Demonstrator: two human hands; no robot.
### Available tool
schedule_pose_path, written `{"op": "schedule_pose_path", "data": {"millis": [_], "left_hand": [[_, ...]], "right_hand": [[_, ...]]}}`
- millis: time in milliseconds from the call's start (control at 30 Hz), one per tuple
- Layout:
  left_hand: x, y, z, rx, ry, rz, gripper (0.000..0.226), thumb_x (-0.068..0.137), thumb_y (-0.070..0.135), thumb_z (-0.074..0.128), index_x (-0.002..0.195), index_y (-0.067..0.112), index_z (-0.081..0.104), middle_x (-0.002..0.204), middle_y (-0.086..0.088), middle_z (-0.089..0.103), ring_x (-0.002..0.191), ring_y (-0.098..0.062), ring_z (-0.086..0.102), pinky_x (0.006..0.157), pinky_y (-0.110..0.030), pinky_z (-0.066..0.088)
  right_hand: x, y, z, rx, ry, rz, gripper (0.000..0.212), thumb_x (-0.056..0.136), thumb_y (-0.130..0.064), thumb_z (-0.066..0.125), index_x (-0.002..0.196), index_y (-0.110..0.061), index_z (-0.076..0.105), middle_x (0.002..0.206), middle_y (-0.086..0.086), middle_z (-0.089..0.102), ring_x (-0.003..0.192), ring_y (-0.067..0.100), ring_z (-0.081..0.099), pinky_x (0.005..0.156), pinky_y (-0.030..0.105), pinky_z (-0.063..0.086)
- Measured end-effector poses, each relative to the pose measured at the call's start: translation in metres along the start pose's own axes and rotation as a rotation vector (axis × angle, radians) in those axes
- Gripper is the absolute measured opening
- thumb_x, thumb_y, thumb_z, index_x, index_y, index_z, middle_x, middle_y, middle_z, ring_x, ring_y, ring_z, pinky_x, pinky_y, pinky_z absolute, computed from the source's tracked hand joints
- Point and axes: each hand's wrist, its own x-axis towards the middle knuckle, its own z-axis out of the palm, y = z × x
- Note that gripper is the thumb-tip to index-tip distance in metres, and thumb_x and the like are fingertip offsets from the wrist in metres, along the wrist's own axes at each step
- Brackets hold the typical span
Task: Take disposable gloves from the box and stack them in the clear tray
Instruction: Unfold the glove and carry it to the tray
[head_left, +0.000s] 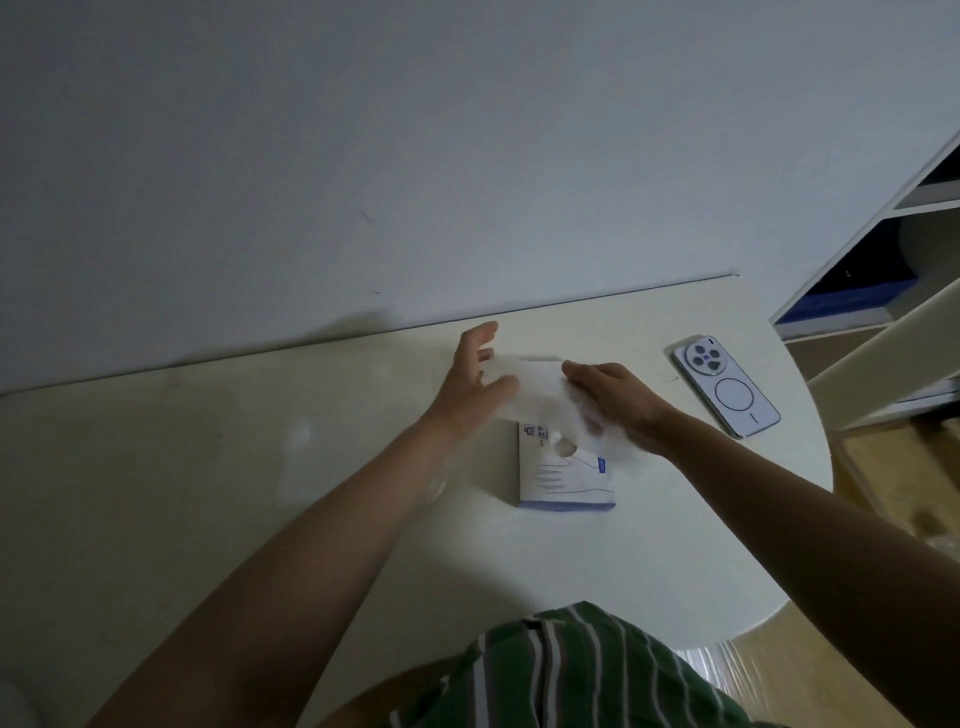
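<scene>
The left stretch of the pale counter (208, 467) lay bare, running back to its straight far edge against the wall (415, 156). The left hand (475, 374) hovered above the counter just left of the box, its fingers spread and fairly straight, its thumb against the near edge of a thin, see-through glove (535, 384). Motion blur hid whether it pinched the film or merely touched it. The glove stretched between the two hands, held in the air over the far end of the glove box (563, 478). The box lay flat on the counter, white with a blue band along its near side and a round opening in its top face, partly veiled by the hanging film. The right hand (613, 400) gripped the glove's other end with curled fingers, knuckles up, above the box's far right corner. The hands were apart, joined only by the glove. Right of them a phone (725, 384) lay face down, well clear of the box, near the counter's rounded right edge. Beyond that edge stood a shelf (883, 260).
</scene>
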Motion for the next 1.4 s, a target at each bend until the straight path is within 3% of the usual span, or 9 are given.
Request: {"op": "schedule_pose_path", "data": {"millis": [233, 367, 467, 633, 733, 800, 933, 1133, 1400], "left_hand": [[-0.017, -0.002, -0.037, 0.263, -0.139, 0.155, 0.077, 0.073, -0.003, 0.069, 0.14, 0.018, 0.037, 0.145, 0.001, 0.039, 0.13, -0.015, 0.039, 0.097, -0.011, 0.035], [-0.027, 0.002, -0.054, 0.241, -0.024, 0.2, 0.033, 0.082, 0.006, 0.072, 0.112, 0.014, 0.062, 0.109, 0.001, 0.069, 0.105, -0.014, 0.061, 0.094, -0.028, 0.044], [-0.033, 0.002, -0.066, 0.157, 0.114, 0.193, 0.005, 0.09, 0.012, 0.066, 0.091, 0.007, 0.068, 0.088, -0.004, 0.072, 0.084, -0.016, 0.067, 0.084, -0.03, 0.05], [-0.043, -0.002, -0.087, -0.082, 0.029, 0.089, 0.03, 0.086, 0.034, 0.068, 0.106, 0.017, 0.055, 0.102, -0.008, 0.067, 0.092, -0.013, 0.063, 0.084, -0.025, 0.048], [-0.05, -0.013, -0.098, 0.126, -0.061, 0.099, 0.049, 0.078, 0.033, 0.078, 0.117, 0.025, 0.05, 0.109, 0.003, 0.062, 0.099, -0.012, 0.061, 0.086, -0.025, 0.049], [-0.054, -0.02, -0.103, 0.189, 0.002, 0.134, 0.036, 0.081, 0.02, 0.074, 0.111, 0.022, 0.053, 0.104, 0.004, 0.063, 0.094, -0.013, 0.062, 0.083, -0.027, 0.051], [-0.06, -0.027, -0.121, 0.172, 0.177, 0.137, 0.006, 0.085, 0.014, 0.064, 0.087, 0.02, 0.064, 0.086, 0.004, 0.069, 0.083, -0.017, 0.065, 0.082, -0.037, 0.054], [-0.074, -0.037, -0.147, 0.065, 0.073, 0.083, 0.041, 0.079, 0.032, 0.077, 0.113, 0.028, 0.055, 0.109, 0.01, 0.063, 0.097, -0.006, 0.062, 0.083, -0.024, 0.054], [-0.081, -0.045, -0.168, 0.138, 0.315, 0.137, 0.007, 0.089, 0.015, 0.066, 0.093, 0.011, 0.071, 0.089, 0.005, 0.071, 0.082, -0.007, 0.064, 0.078, -0.024, 0.05]], "right_hand": [[0.002, -0.018, 0.024, 0.198, -0.072, 0.19, 0.03, 0.098, -0.038, 0.051, 0.093, -0.011, 0.063, 0.081, 0.009, 0.065, 0.07, 0.018, 0.062, 0.066, 0.029, 0.05], [0.003, -0.027, 0.038, 0.131, -0.09, 0.225, 0.033, 0.093, -0.047, 0.055, 0.097, -0.015, 0.064, 0.083, 0.009, 0.069, 0.073, 0.022, 0.066, 0.054, 0.024, 0.052], [0.004, -0.036, 0.051, 0.091, -0.135, 0.204, 0.033, 0.091, -0.052, 0.056, 0.079, -0.023, 0.068, 0.089, 0.008, 0.066, 0.087, 0.026, 0.062, 0.066, 0.03, 0.054], [0.008, -0.052, 0.077, 0.104, -0.151, 0.158, 0.04, 0.086, -0.06, 0.057, 0.077, -0.024, 0.072, 0.069, -0.004, 0.071, 0.068, 0.013, 0.068, 0.057, 0.023, 0.056], [0.011, -0.064, 0.096, 0.214, -0.348, 0.144, 0.048, 0.091, -0.058, 0.052, 0.069, -0.019, 0.069, 0.064, -0.002, 0.066, 0.055, 0.013, 0.063, 0.052, 0.018, 0.05], [0.013, -0.07, 0.109, 0.348, -0.519, 0.195, 0.042, 0.092, -0.056, 0.055, 0.073, -0.018, 0.057, 0.064, -0.003, 0.056, 0.054, 0.009, 0.054, 0.053, 0.017, 0.045], [0.02, -0.072, 0.128, 0.179, -0.471, 0.153, 0.044, 0.081, -0.066, 0.062, 0.074, -0.023, 0.066, 0.065, -0.003, 0.051, 0.055, 0.01, 0.045, 0.051, 0.021, 0.042], [0.027, -0.08, 0.154, 0.102, -0.619, 0.043, 0.034, 0.09, -0.042, 0.06, 0.1, -0.009, 0.058, 0.071, 0.002, 0.05, 0.058, 0.01, 0.043, 0.054, 0.02, 0.041], [0.031, -0.083, 0.176, -0.153, -0.594, 0.039, 0.03, 0.089, -0.004, 0.062, 0.118, -0.008, 0.057, 0.093, 0.009, 0.063, 0.071, 0.017, 0.06, 0.058, 0.024, 0.051]]}}
